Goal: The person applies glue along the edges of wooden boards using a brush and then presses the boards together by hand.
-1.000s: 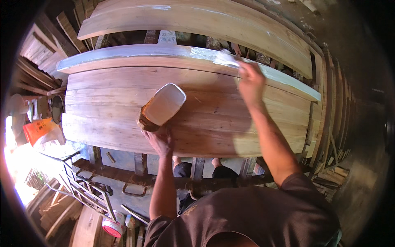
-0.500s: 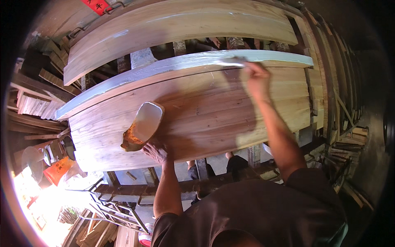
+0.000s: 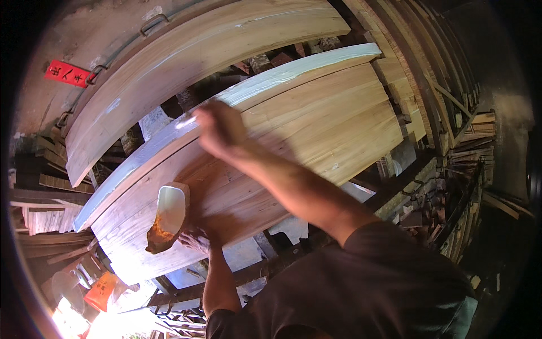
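My right hand (image 3: 219, 127) is closed round a small brush (image 3: 186, 122), blurred by motion, over the board edge coated in wet white (image 3: 226, 97). That coated edge runs along the far side of a wide panel of joined wooden boards (image 3: 316, 130). At the panel's near left, my left hand (image 3: 196, 239) grips the lower side of a cut-open plastic container (image 3: 172, 206). Orange-brown crust covers its spout end, and its inside looks white. Some left fingers are hidden behind the container.
Beyond a gap lies another long board (image 3: 186, 62) with white streaks. Stacked planks (image 3: 446, 73) stand to the right, and wood pieces (image 3: 51, 223) to the left. A red paper strip (image 3: 68, 73) hangs on the far wall. An orange bag (image 3: 101, 291) is at lower left.
My right hand has swept left along the white edge with the brush. The whole view has turned, so the panel slants more; my left hand stays at the container.
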Available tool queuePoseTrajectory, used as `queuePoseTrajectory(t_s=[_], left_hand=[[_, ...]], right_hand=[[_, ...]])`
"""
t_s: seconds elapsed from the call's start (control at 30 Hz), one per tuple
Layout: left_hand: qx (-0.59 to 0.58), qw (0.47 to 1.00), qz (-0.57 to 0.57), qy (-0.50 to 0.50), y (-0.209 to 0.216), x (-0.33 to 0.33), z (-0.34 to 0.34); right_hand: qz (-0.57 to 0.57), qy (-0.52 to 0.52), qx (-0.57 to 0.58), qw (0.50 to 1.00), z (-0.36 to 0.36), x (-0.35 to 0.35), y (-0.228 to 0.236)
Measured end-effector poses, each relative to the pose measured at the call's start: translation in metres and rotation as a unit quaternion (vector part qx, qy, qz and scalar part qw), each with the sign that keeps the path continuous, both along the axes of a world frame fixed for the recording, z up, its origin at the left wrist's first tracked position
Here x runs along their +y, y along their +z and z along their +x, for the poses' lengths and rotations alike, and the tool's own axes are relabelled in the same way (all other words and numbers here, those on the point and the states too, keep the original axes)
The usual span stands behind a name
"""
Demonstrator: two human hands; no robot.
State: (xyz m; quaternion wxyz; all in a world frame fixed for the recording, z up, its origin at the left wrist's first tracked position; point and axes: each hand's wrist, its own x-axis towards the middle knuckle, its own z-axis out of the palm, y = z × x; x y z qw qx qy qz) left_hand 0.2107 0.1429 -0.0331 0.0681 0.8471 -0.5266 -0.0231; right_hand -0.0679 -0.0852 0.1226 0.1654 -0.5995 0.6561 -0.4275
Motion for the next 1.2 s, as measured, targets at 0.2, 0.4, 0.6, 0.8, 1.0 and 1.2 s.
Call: queuePoseTrajectory(t_s=[0.2,0.4,0.6,0.8,1.0,1.2], left_hand=[[-0.063,0.997,0.033,-0.007,-0.038,0.010,0.026],[-0.050,0.999,0.021,-0.009,-0.033,0.013,0.020],[-0.070,0.997,0.039,-0.004,-0.076,0.031,0.061],[-0.091,0.995,0.022,-0.023,-0.051,0.016,0.032],[-0.106,0.993,0.021,-0.050,-0.038,0.007,0.012],[-0.168,0.982,0.019,-0.085,-0.021,-0.001,0.009]], right_hand=[[0.049,-0.225,-0.117,0.966,-0.216,0.018,0.013],[-0.027,-0.058,0.178,0.982,-0.059,-0.010,0.007],[0.009,0.032,-0.001,0.999,0.012,-0.020,0.010],[0.159,-0.201,-0.208,0.944,-0.277,0.018,-0.025],[0.116,-0.395,0.236,0.880,-0.419,0.046,0.021],[-0.028,-0.103,0.395,0.913,-0.243,0.056,0.016]])
